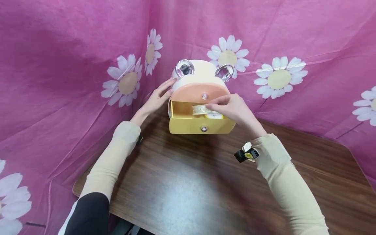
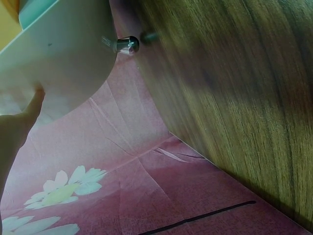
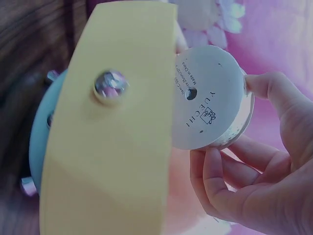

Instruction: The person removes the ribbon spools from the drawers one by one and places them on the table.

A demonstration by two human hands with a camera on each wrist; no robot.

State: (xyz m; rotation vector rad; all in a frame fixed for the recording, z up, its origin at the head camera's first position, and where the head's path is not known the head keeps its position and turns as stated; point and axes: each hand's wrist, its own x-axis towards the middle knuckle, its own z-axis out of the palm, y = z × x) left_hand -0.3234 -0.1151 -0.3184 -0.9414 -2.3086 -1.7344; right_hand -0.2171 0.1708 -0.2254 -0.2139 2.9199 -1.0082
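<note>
A small drawer cabinet (image 1: 202, 70) with a white body and two round silver-rimmed eye shapes stands on the table. Its lower yellow drawer (image 1: 188, 126) is pulled out; the upper peach drawer (image 1: 188, 93) is closed. Over the open drawer, my right hand (image 1: 232, 106) pinches a spool of pale ribbon (image 1: 199, 110) between thumb and fingers. In the right wrist view, the white printed face of this spool (image 3: 210, 98) shows behind the drawer front. Beneath it lies a white and yellow round thing (image 1: 215, 115). My left hand (image 1: 157, 98) rests extended fingers against the cabinet's left side.
The brown wooden table (image 1: 176, 182) reaches toward me and to the right. A pink cloth (image 1: 182, 29) with white daisies hangs close behind and to the left of the cabinet. A metal foot (image 2: 128, 45) under the cabinet shows in the left wrist view.
</note>
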